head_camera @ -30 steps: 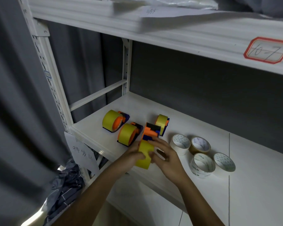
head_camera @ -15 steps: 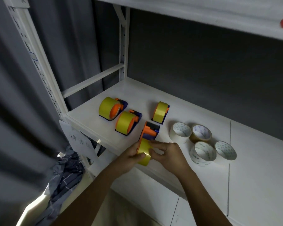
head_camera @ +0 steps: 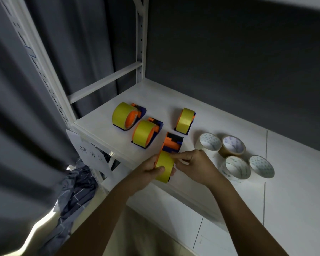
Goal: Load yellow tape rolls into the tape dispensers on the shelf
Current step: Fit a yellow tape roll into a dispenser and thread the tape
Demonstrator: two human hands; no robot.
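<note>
White shelf (head_camera: 103,124) bears four tape dispensers (head_camera: 147,134); four pale rolls (head_camera: 210,144).

Scene is dim overall. The white metal shelf board (head_camera: 229,145) is the brightest surface, evenly lit from above with soft shadows only. A hard streak of light glares at lower left beside the crumpled dark checked cloth (head_camera: 76,191). The grey pleated curtain (head_camera: 17,126) is smeared by blur. Wide-angle distortion bends the white perforated shelf upright (head_camera: 44,71) near the edge.
</note>
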